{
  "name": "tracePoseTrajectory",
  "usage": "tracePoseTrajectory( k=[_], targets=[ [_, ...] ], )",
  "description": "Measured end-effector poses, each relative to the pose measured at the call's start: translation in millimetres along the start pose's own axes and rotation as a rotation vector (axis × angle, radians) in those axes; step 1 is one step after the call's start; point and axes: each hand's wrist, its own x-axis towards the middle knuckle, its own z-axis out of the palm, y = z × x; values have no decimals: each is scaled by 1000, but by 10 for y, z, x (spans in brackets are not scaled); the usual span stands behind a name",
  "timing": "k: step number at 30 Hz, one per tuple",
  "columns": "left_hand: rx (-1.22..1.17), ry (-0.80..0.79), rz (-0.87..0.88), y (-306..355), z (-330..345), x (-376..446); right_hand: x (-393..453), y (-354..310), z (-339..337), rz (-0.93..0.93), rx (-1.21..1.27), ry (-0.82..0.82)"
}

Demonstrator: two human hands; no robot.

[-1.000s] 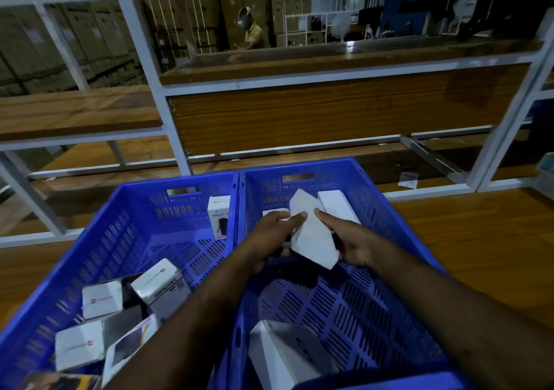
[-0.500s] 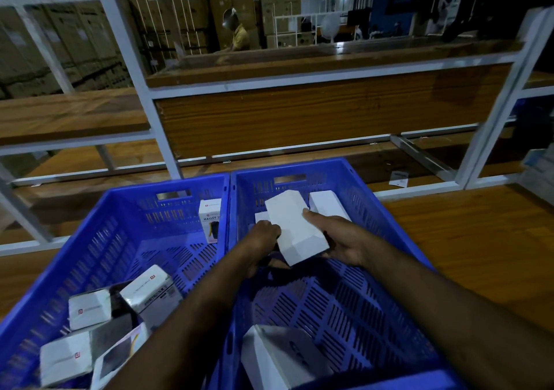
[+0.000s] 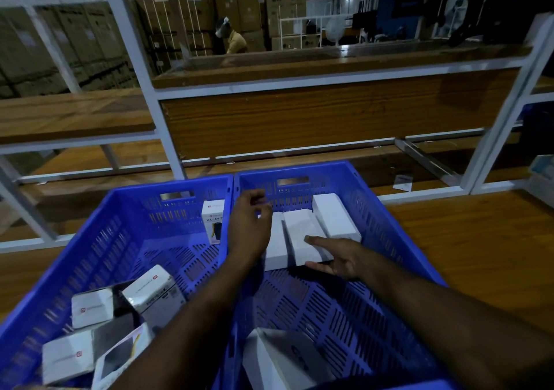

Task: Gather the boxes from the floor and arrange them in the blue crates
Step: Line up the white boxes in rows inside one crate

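Note:
Two blue crates stand side by side on a wooden shelf: the left crate (image 3: 126,239) and the right crate (image 3: 386,227). At the far end of the right crate three white boxes lie in a row: a left one (image 3: 277,245), a middle one (image 3: 302,239) and a right one (image 3: 334,215). My right hand (image 3: 338,259) has straight fingers touching the near end of the middle box. My left hand (image 3: 250,224) hovers over the wall between the crates, fingers loosely curled, holding nothing. Another white box (image 3: 278,359) lies at the right crate's near end.
The left crate holds several white boxes (image 3: 90,305) at its near end and an upright box marked HALLEY (image 3: 212,218) at its far right. White metal rack posts (image 3: 144,89) and wooden shelves (image 3: 299,113) rise behind. A person (image 3: 233,40) stands far back.
The white box that both hands held above the right crate now lies flat in the far row between two others. My left hand has let go and lifted; my right hand has opened.

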Motion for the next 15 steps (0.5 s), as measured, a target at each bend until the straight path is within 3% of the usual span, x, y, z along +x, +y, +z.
tracePoseTrajectory(
  k=[4,10,13,15],
  targets=[
    [186,184,69,-43,-127,50,178,57,-69,-32,138,31],
    [126,189,-64,-128,-168,132,325,109,-129,-92,45,96],
    [129,167,-66,-132,-154,122,250,92,-40,-139,-187,195],
    [157,151,-47,-140,-150,121,157,77,50,-222,-597,345]
  ],
)
